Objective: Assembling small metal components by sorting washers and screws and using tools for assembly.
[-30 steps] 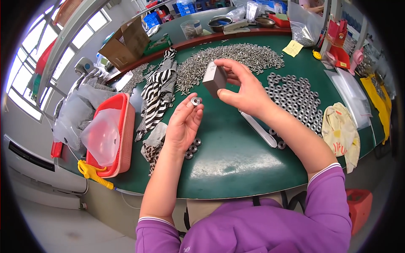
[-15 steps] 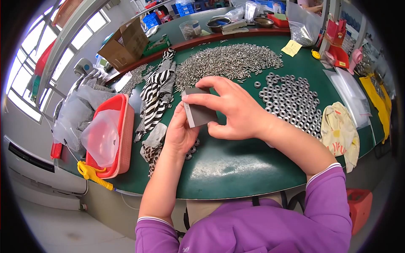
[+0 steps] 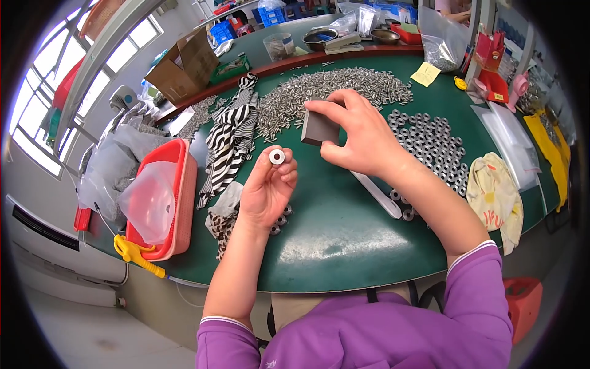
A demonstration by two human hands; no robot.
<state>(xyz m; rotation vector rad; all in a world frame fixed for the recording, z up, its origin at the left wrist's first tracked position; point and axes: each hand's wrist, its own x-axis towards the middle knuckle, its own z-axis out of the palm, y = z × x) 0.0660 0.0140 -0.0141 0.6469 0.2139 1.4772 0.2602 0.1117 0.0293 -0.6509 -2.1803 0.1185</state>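
Half a second on, I see the two hands drawn apart again: the right hand point(image 3: 362, 138) has lifted the dark grey block point(image 3: 319, 128) off the left hand point(image 3: 265, 190) and now holds it above centre of the frame, fingers clamped on its sides. Left-hand fingers are pinched together around a small silver ring point(image 3: 277, 156), held up just left of the block and clear of it. Below the left palm, a few more rings point(image 3: 279, 220) lie on the green surface point(image 3: 344, 240). Behind the hands, a broad heap of small metal pins point(image 3: 332, 89) spreads across the upper middle, and a field of loose rings point(image 3: 430, 138) fills the right of centre. A zebra-striped cloth point(image 3: 230, 138) trails down the left of the surface, beside a red basket point(image 3: 181, 203) lined with a clear plastic bag point(image 3: 147, 200). A yellowish cloth point(image 3: 495, 194) sits at the right edge, a cardboard box point(image 3: 184, 64) in the upper left.
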